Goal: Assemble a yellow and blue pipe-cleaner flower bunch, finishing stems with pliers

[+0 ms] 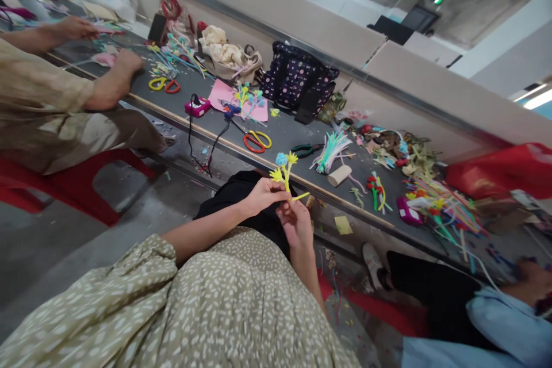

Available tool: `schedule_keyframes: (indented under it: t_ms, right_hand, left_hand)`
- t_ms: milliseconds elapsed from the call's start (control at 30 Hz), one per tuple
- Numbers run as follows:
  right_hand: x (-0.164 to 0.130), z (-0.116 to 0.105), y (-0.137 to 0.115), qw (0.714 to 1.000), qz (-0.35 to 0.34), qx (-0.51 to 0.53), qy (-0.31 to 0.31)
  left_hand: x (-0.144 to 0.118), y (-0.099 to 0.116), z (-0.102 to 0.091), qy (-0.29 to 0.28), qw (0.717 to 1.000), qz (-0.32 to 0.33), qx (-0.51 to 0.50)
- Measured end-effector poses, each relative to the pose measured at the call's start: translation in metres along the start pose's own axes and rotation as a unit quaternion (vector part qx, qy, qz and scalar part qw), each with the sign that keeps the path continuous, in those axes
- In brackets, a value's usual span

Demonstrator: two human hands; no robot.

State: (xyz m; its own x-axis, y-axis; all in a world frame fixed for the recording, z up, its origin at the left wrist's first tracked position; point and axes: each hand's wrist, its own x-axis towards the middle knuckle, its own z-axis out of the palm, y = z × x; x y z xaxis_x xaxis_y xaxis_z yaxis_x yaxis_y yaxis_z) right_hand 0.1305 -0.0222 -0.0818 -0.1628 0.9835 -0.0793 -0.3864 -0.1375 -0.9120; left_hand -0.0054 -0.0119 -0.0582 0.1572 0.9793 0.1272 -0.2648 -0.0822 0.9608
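Above my lap I hold a small pipe-cleaner flower sprig (287,175) with yellow petals and one blue fluffy bloom. The fingers of my left hand (265,198) are closed in a pinch around its stem. Just below, my right hand (296,223) is pinched at the lower stem, where a yellow end (301,196) sticks out to the right. My fingers hide the point where this end meets the stem. On the table edge beyond lie scissors (257,141) with red and yellow handles and dark pliers (307,150).
Across the dark table (284,133) are a pink sheet (259,112) with finished flowers, a blue glue gun (232,110), a pipe-cleaner bundle (331,151), a cardboard tube (339,175) and a patterned bag (297,77). Co-workers sit on both sides; a hand (75,27) shows at left.
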Motion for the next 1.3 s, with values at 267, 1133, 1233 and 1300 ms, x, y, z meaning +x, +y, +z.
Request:
schedule_keyframes:
  t_ms: [267, 1133, 1233, 1300]
  right_hand:
    - [-0.002, 0.005, -0.001, 0.987, -0.133, -0.066, 0.053]
    - [-0.002, 0.014, 0.0, 0.99, 0.007, 0.143, -0.011]
    - [-0.003, 0.012, 0.002, 0.989, -0.126, 0.006, 0.077]
    - [-0.005, 0.009, 0.004, 0.955, -0.223, -0.143, 0.13]
  left_hand:
    - [0.002, 0.008, 0.004, 0.011, 0.999, 0.046, 0.005]
    - [0.001, 0.006, 0.004, 0.015, 0.998, -0.03, -0.044]
    - [0.002, 0.005, 0.007, 0.056, 0.998, 0.034, 0.016]
    - [0.003, 0.005, 0.009, 0.072, 0.996, 0.038, 0.04]
